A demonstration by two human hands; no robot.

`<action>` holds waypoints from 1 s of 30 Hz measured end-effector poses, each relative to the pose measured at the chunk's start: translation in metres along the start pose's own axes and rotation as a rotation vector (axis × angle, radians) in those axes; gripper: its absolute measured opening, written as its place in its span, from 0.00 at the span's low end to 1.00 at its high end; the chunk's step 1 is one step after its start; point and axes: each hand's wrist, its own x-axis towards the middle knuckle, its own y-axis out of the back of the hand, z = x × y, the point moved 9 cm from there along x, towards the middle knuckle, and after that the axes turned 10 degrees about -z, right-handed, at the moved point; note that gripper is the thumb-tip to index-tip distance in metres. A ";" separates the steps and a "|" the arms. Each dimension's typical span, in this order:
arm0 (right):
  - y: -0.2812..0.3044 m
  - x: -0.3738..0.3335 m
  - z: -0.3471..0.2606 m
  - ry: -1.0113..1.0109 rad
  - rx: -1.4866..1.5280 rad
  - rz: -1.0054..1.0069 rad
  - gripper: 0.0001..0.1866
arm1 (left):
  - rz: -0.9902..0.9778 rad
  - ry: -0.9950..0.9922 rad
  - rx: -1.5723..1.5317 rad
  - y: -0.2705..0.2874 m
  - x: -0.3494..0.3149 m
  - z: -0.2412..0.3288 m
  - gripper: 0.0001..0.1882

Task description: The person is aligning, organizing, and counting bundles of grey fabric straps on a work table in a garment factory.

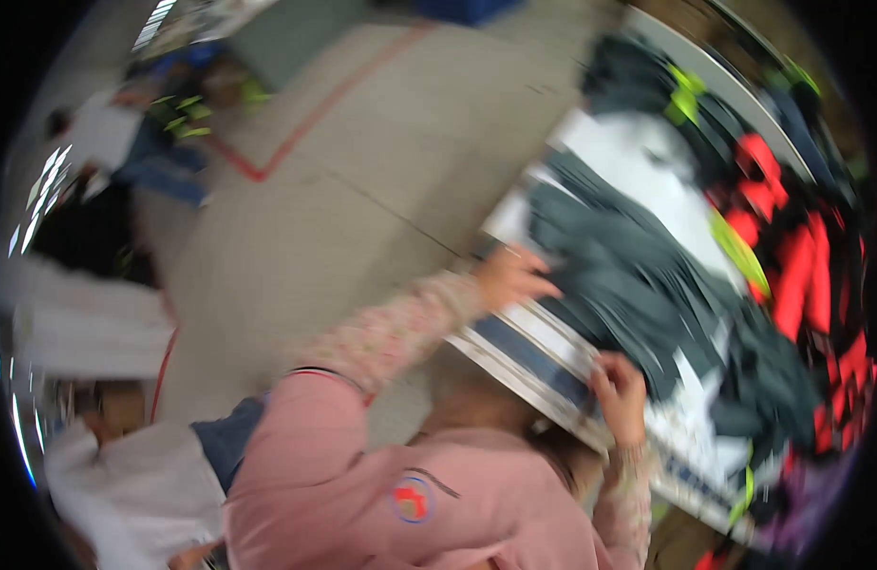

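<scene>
A dark grey-green garment (619,256) lies spread and wrinkled along the white table (638,152). My left hand (514,277) is over the table's left edge, at the garment's near left border, its fingers stretched and apart. Closer to me, my right hand (621,394) is beside the garment's near border with thumb and fingers drawn together. Blur hides whether anything is pinched between them. Between my hands, a dark blue-grey strip (528,353) runs along the table's near edge.
Red and black garments (799,256) are heaped along the table's right side, with a yellow-green piece (739,252) among them. More dark cloth (638,71) lies at the far end. On the left, a person in white (139,484) is close by. Red lines (310,123) mark the grey floor.
</scene>
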 end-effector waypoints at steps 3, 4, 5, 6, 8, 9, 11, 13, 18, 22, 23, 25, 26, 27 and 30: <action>-0.035 0.010 0.019 -0.135 0.115 -0.163 0.25 | 0.039 0.058 -0.108 -0.016 0.000 0.002 0.14; -0.039 0.019 0.009 -0.124 0.151 -0.167 0.29 | 0.030 0.105 -0.110 -0.014 -0.002 0.002 0.13; -0.040 0.024 0.002 -0.127 0.184 -0.161 0.33 | 0.023 0.147 -0.130 -0.011 -0.002 0.004 0.11; -0.038 0.033 0.001 -0.117 0.248 -0.159 0.36 | 0.035 0.160 -0.100 -0.006 -0.004 0.005 0.11; -0.025 0.048 -0.016 0.048 0.149 -0.077 0.33 | 0.020 0.181 -0.135 -0.007 -0.005 0.006 0.09; -0.017 0.056 -0.022 0.094 0.064 -0.012 0.32 | 0.024 0.179 -0.135 -0.004 -0.003 0.005 0.09; -0.003 0.064 -0.031 0.138 -0.131 0.073 0.30 | 0.022 0.114 -0.099 -0.006 0.003 0.012 0.13; 0.001 0.066 -0.046 0.229 -0.223 0.189 0.25 | 0.078 0.073 -0.073 -0.006 0.005 0.012 0.18; -0.041 0.094 -0.035 0.072 -0.026 0.041 0.06 | 0.099 0.084 0.052 0.013 -0.011 -0.006 0.21; -0.047 0.097 -0.023 0.157 -0.068 0.115 0.06 | -0.033 0.148 -0.010 0.005 -0.003 -0.007 0.23; -0.045 0.097 -0.022 0.163 -0.122 0.132 0.07 | -0.051 0.153 -0.025 0.001 0.001 -0.006 0.24; -0.052 0.097 -0.020 0.153 -0.139 0.124 0.07 | -0.054 0.148 -0.034 -0.001 0.000 -0.002 0.24; -0.053 0.097 -0.020 0.148 -0.139 0.128 0.07 | -0.058 0.153 -0.026 -0.002 0.000 -0.002 0.24; -0.054 0.097 -0.021 0.162 -0.166 0.140 0.07 | -0.057 0.156 -0.029 -0.003 0.000 0.000 0.24; -0.060 0.098 -0.024 0.186 -0.224 0.150 0.07 | -0.052 0.153 -0.016 -0.004 0.001 0.002 0.24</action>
